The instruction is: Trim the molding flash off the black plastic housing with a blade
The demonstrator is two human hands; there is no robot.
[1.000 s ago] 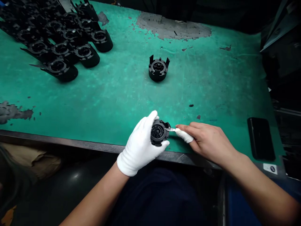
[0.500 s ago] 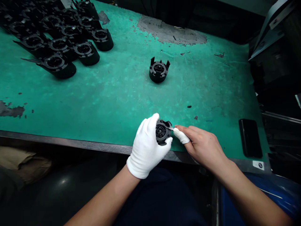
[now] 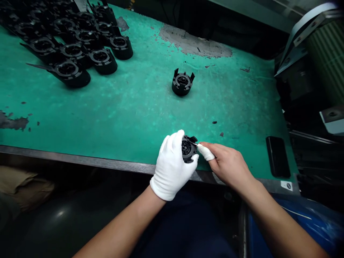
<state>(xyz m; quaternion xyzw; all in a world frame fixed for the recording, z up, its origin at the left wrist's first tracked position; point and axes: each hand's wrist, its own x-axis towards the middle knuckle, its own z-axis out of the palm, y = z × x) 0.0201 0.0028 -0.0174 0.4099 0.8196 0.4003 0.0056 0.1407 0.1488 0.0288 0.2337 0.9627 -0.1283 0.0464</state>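
Note:
My left hand, in a white glove, is wrapped around a round black plastic part with upright tabs, just above the table's front edge. My right hand is bare except for a white cover on the thumb. Its thumb and forefinger pinch a small blade, whose thin metal tip reaches the part's rim; the handle is hidden in the hand. Farther back, a similar black part stands on the table with its tabs pointing up.
Many more black parts stand in rows at the back left of the green table. A black phone lies near the right edge. Metal brackets rise at the right, and a blue bin sits below the table.
The view has shifted slightly, showing more of the brackets at the right. Both hands keep their hold, and the blade's tip stays at the part's rim.

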